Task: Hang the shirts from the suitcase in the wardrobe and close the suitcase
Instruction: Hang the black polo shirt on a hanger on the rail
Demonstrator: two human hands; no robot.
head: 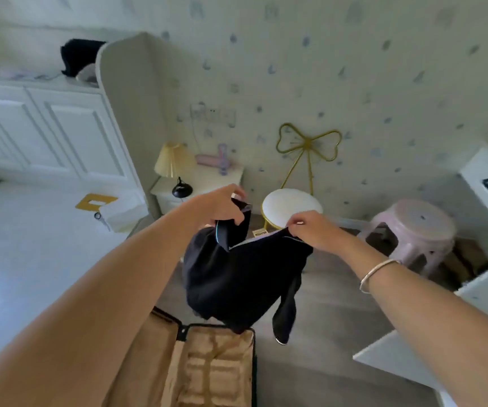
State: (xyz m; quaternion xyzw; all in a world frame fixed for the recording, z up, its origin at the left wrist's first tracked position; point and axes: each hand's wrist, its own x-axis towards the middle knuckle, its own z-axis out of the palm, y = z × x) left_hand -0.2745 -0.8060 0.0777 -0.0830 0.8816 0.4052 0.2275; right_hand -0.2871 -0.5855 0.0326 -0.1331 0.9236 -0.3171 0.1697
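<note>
A dark navy shirt (237,277) with a light trim hangs in the air in front of me, one sleeve dangling at its lower right. My left hand (225,205) pinches its upper left edge near the collar. My right hand (310,229) pinches the upper right edge, a silver bangle on that wrist. Below the shirt lies the open suitcase (207,368) on the floor, its tan lining and straps showing. A white wardrobe panel (483,286) stands at the right edge; its inside is hidden.
A white bed (16,245) fills the left. Behind the shirt stand a white nightstand (204,183) with a yellow lamp (173,160), a gold-framed round stool (291,205) and a pink plastic stool (413,227). Grey floor lies between the suitcase and the wardrobe.
</note>
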